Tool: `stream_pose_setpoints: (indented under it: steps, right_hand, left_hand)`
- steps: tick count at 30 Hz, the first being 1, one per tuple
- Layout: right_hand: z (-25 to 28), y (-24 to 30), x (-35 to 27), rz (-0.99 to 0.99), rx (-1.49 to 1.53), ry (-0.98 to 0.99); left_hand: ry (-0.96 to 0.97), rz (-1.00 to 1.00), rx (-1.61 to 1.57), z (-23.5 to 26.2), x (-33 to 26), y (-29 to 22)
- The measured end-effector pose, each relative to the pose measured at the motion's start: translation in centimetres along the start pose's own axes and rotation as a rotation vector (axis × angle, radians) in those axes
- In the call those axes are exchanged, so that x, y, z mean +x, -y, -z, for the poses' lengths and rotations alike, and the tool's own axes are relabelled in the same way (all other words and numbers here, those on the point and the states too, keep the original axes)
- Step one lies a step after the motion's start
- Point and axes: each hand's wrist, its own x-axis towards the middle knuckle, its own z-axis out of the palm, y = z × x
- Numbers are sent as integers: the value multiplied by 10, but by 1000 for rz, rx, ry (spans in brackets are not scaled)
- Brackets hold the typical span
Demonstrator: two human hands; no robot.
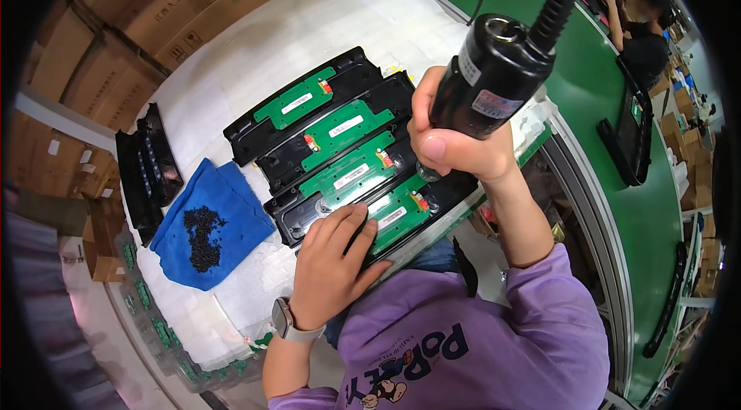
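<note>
My right hand (467, 149) is wrapped round a black electric screwdriver (494, 63), its thick coiled cord running up and out of view. The tool points down at the right end of the nearest black plastic panel (457, 192); whether its tip touches a screw is hidden. My left hand (333, 263) lies with its fingers stretched out over the left part of that panel and its green circuit board (401, 217). Beyond it several similar panels lie side by side, each with a green circuit board (343, 132) bearing a white label and a small red-and-white part.
A blue cloth (239, 217) with a heap of small black screws (202, 236) lies on the white-covered table (224, 74). More black panels (150, 171) stand at its left edge. Cartons (177, 9) are stacked behind. At right runs a green conveyor (594, 178) with black housings; another person (644, 36) sits beyond.
</note>
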Motion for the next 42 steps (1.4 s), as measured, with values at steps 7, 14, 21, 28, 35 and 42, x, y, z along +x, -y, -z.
stream_pose_setpoints:
  steps: [7, 14, 21, 28, 35, 42]
  right_hand:
    - [-6, -1, -5, 109, -47, -25]
    - [43, 42, -4, 300, 142, 1]
    - [111, 31, 17, -169, -575, -446]
    - [120, -43, 28, -3, -1649, -381]
    - [33, -75, 113, 315, -1141, 341]
    - [20, -88, 131, 260, -1246, 567]
  left_hand:
    - [9, -1, 55, 6, 4, -3]
    - [74, 81, 87, 29, 19, -10]
    - [47, 188, 373, 43, 41, 20]
    - [-411, 170, 539, 25, 36, 20]
    - [250, 587, -1344, -8, 27, -2]
    - [412, 584, -1904, -30, 17, 21]
